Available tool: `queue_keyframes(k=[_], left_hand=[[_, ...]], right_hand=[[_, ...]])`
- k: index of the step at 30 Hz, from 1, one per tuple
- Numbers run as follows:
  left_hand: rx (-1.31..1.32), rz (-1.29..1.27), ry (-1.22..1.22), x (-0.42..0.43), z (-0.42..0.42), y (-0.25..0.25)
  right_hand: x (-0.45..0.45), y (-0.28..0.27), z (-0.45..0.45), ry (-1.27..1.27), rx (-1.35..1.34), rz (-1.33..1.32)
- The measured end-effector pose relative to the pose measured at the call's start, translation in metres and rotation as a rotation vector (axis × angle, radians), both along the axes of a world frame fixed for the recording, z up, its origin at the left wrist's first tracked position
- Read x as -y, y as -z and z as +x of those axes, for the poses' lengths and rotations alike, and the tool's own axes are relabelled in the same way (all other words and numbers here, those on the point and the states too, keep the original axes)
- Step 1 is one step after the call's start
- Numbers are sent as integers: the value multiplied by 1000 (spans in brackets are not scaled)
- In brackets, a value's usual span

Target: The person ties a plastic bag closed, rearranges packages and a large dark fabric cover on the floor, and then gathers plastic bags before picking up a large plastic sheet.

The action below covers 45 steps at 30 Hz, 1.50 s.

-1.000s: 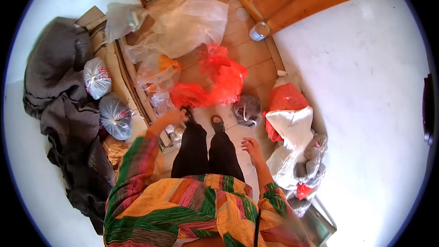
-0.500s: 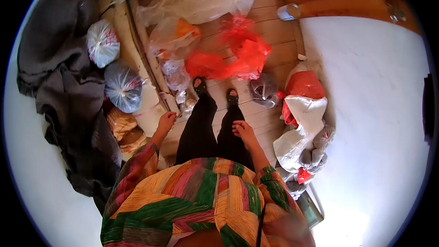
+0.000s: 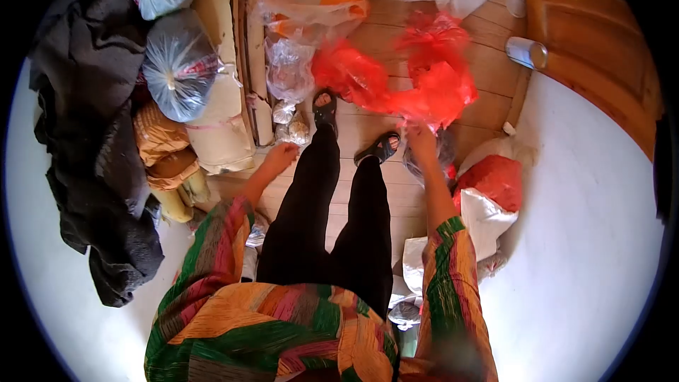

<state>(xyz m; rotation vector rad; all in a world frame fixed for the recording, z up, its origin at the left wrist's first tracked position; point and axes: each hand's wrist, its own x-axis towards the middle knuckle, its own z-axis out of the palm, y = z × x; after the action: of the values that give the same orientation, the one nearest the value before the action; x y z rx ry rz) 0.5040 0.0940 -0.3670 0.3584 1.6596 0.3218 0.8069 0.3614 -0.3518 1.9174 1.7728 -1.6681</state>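
Your right hand (image 3: 422,143) has moved to the red plastic bag (image 3: 445,88), fingers too blurred to tell; your left hand (image 3: 281,158) curls its fingers loosely.

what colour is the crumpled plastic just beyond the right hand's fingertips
Bright red; the crumpled plastic shows best in the head view, beyond the right hand.

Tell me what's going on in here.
A person in a patterned shirt stands on a wooden floor among loose plastic and bags. Their right hand is at the near edge of the red plastic, in front of a dark bag; whether the fingers grip anything is unclear. The left hand is near some small clear bags, with nothing visible in it.
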Motion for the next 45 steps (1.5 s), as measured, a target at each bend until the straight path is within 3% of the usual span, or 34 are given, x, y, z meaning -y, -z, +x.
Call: queue_keyframes(k=[1, 2, 4, 6, 8, 10, 13, 14, 16, 17, 19, 21, 23, 24, 26, 28, 30, 32, 34, 35, 37, 38, 40, 45], left_hand=[[-58, 35, 93, -5, -2, 30], [-327, 200, 177, -9, 1, 65], [-322, 127, 209, -72, -6, 88], [-642, 404, 222, -106, -6, 135], [-718, 481, 280, -150, -17, 183], [-823, 497, 291, -193, -21, 213], [-930, 460, 234, -227, -16, 251], [-920, 449, 231, -225, -17, 263], [-313, 546, 41, -225, -20, 276], [-310, 543, 40, -220, -17, 278], [-370, 314, 527, -216, 0, 232], [-383, 569, 529, -193, 29, 197], [-338, 618, 661, -170, 55, 177], [-383, 657, 803, -167, 65, 153], [-316, 620, 837, -163, 86, 123], [-198, 493, 819, -157, 113, 115], [-314, 916, 708, -136, 138, 122], [-202, 807, 777, -130, 156, 108], [-136, 696, 692, -133, 168, 88], [-154, 672, 739, -127, 175, 82], [-109, 658, 708, -123, 179, 71], [-66, 646, 678, -121, 181, 64], [-28, 592, 699, -122, 179, 40], [197, 520, 854, -115, 175, 9]], right_hand=[[-15, 1, -16, 12, 30, 1], [-21, 33, -22, 0, 27, -18], [-24, 94, -24, 238, -205, -149], [-25, 111, -49, 209, -186, -200], [-15, 143, -62, 174, -157, -245], [-2, 183, -64, 91, -133, -27], [11, 217, -62, 138, -80, 4], [16, 222, -58, 134, -69, -5], [20, 230, -53, 298, -104, -234], [22, 230, -50, 298, -101, -237], [25, 222, -46, 481, -95, -384], [26, 208, -38, 541, -107, -290], [25, 190, -38, 587, -126, -198], [23, 177, -41, 459, -95, -96], [19, 150, -48, 323, -62, 6], [21, 126, -59, -171, -111, 157], [31, 111, -68, -291, 28, 170], [29, 111, -63, -409, 166, 184], [23, 131, -46, -520, 381, -33], [22, 137, -35, -522, 384, -36], [23, 147, -15, -178, 146, -161], [27, 150, -7, -178, 149, -170], [30, 142, 5, -8, -19, -78], [39, 98, 20, 150, 6, -193]])
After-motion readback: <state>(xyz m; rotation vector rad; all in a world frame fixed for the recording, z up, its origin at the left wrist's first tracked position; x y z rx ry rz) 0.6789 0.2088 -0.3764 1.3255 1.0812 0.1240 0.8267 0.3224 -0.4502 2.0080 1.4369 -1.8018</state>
